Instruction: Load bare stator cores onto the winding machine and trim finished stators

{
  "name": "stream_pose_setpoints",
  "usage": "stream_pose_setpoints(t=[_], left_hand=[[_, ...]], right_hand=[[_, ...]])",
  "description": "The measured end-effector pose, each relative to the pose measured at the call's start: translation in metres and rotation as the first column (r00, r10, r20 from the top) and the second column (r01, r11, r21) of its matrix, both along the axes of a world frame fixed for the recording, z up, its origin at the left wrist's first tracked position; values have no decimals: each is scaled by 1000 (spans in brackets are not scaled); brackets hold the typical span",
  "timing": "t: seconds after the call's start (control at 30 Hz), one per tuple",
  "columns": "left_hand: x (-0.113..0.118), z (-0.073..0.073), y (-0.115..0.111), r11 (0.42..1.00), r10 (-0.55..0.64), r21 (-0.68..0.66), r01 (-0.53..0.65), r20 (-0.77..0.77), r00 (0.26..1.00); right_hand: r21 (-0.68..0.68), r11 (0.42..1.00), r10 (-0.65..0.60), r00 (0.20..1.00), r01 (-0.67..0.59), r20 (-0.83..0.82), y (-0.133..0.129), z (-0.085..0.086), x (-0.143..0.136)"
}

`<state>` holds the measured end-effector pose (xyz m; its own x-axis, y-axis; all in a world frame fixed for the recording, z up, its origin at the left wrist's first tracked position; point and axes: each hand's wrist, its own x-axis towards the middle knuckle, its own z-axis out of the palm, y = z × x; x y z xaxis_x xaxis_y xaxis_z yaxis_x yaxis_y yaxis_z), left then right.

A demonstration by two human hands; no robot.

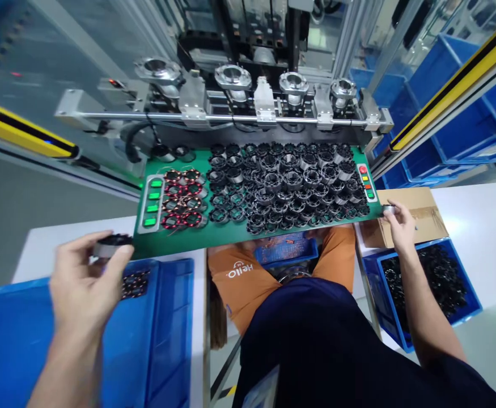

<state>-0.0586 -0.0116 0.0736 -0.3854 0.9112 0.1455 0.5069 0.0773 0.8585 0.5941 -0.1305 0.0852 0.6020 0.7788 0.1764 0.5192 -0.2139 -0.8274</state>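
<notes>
At the left, my left hand (88,277) is closed around a motor stator core (112,246), a ring with a black toothed top and a silver band. It is above the blue bin's far edge, beside the left end of the green work surface (226,231). My right hand (401,225) pinches a small silver round piece (388,209) by the right corner of that surface; the fingers partly cover it. Many bare black-and-silver stator cores (290,181) stand in rows and stacks on the green surface. Stators wound with copper and red wire (183,198) stand at its left.
Behind the rows runs a metal rail with round silver fixtures (233,78). Green buttons (151,207) and a red button (362,169) flank the surface. A blue bin of black parts (479,306) and a cardboard box (432,212) are right; a large blue bin (173,317) is left.
</notes>
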Motion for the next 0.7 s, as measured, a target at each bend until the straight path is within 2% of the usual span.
stream_pose_setpoints(t=[0.07, 0.23, 0.3, 0.4, 0.47, 0.6, 0.7], left_hand=[[0, 2, -1, 1000, -9, -5, 9, -29, 1000], [10, 4, -1, 999, 31, 11, -32, 84, 996], [16, 3, -3, 999, 28, -25, -28, 4, 1000], [24, 2, -6, 995, 31, -86, -48, -187, 982], [26, 3, -6, 997, 28, -65, -48, -272, 962], [25, 3, -7, 998, 60, 46, -49, -270, 961], [24, 7, -9, 1000, -15, -24, 9, -271, 962]], right_hand=[[4, 1000, -21, 997, 21, 71, -1, 4, -1], [40, 999, -34, 973, 25, 228, -1, 9, -3], [-22, 1000, -4, 955, 11, 297, 0, 8, -2], [-117, 993, 45, 947, -8, 319, 3, 7, 0], [-127, 992, 64, 944, -24, 325, 5, 6, 1], [-88, 996, 24, 934, 8, 357, 6, 2, 3], [-125, 992, 55, 943, -15, 327, 7, 4, 3]])
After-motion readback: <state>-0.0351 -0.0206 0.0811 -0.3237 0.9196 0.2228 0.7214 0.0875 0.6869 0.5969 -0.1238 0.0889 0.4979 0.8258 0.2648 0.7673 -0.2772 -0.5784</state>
